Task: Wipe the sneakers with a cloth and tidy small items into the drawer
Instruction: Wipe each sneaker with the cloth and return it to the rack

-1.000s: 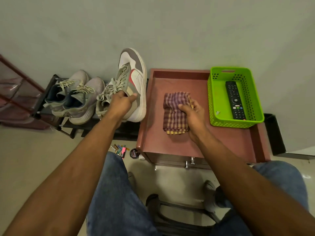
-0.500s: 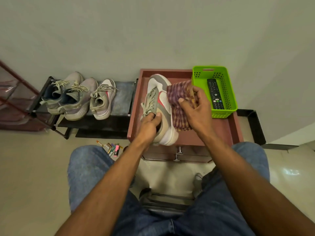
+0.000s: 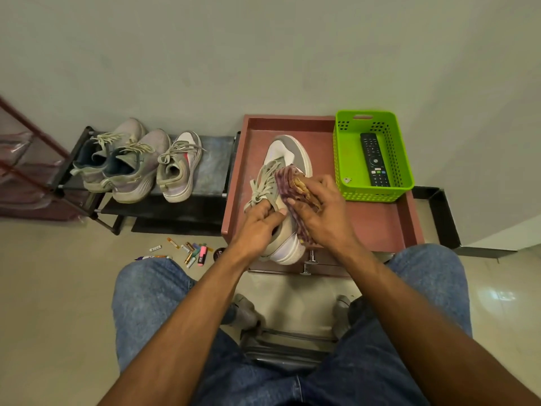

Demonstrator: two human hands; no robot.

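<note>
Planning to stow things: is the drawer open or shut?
Shut: the drawer front, with its knobs, sits flush under the red tabletop.

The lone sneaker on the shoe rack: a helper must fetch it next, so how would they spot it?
Left of the red cabinet stands a black shoe rack. The lone sneaker is rightmost of three there, with a white toe and red accent, unlike the greyish pair.

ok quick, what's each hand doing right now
Left hand: grips the sneaker at its collar.
Right hand: holds the cloth against the sneaker's side.
</note>
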